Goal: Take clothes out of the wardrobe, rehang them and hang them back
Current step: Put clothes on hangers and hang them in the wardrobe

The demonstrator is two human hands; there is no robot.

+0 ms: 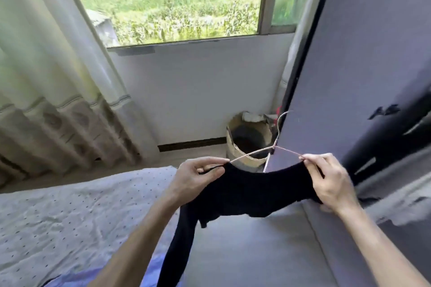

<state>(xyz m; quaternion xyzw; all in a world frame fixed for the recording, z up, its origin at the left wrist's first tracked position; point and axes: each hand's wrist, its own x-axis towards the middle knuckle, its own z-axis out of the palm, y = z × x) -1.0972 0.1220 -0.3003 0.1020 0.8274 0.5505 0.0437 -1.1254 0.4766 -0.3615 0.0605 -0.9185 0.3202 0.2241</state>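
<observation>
Left hand [198,177] and right hand [326,179] each pinched the top [245,191] against a hanger [251,153] end; one slack pinch (thin wire) could have slid a shoulder off.

The hanger [250,154], at centre, is thin pale wire with a dull metal sheen. The garment [245,191] on it is matt black cloth, soft and fine-knit. The sheet [70,212], lower left, is crinkled pale cloth with small dark dots. The curtain [46,53], left, is thin light-passing cloth. The wardrobe door [361,65], right, is smooth and matt. The basket [233,149] looks rough and woven.
</observation>
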